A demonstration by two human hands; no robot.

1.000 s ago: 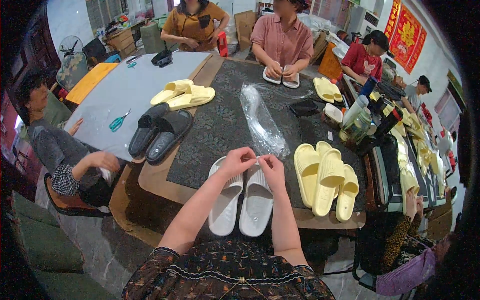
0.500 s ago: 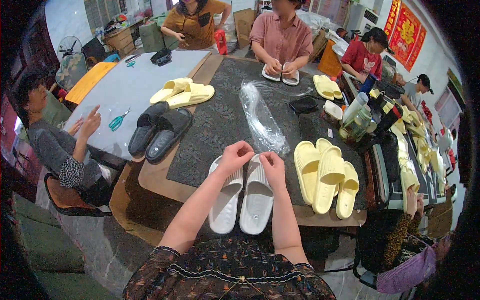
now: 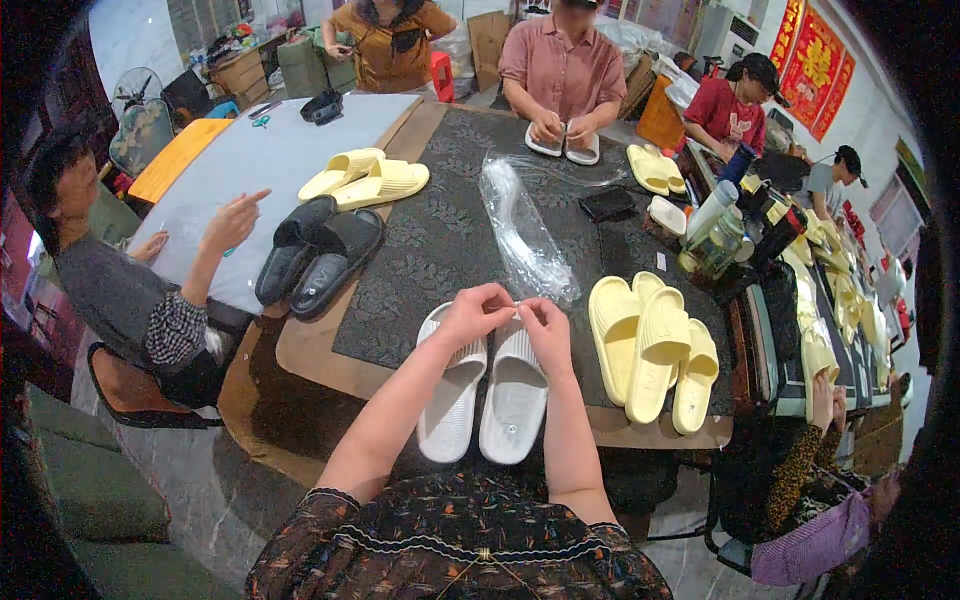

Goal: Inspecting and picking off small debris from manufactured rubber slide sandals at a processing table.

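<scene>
A pair of light grey slide slippers stands side by side at the table's near edge, the left slipper [image 3: 447, 420] and the right slipper [image 3: 514, 410], toes pointing away from me. My left hand [image 3: 478, 318] and my right hand [image 3: 545, 335] meet above the inner toe edges. Thumb and fingers of both are pinched together, fingertips almost touching. What they pinch is too small to make out. Just beyond lies a bundle of thin clear strands in a transparent plastic bag [image 3: 525, 230].
Yellow slippers [image 3: 660, 350] stand to the right, black slippers [image 3: 325, 260] and another yellow pair [image 3: 365, 180] to the left. A seated person's hand [image 3: 235, 222] reaches over the white tabletop. Across the table, a person handles grey slippers [image 3: 562, 145]. Bottles [image 3: 710, 215] crowd the right side.
My left hand has shifted right, bringing its fingertips up to my right hand's. The seated person on the left has reached farther right, now covering most of the scissors.
</scene>
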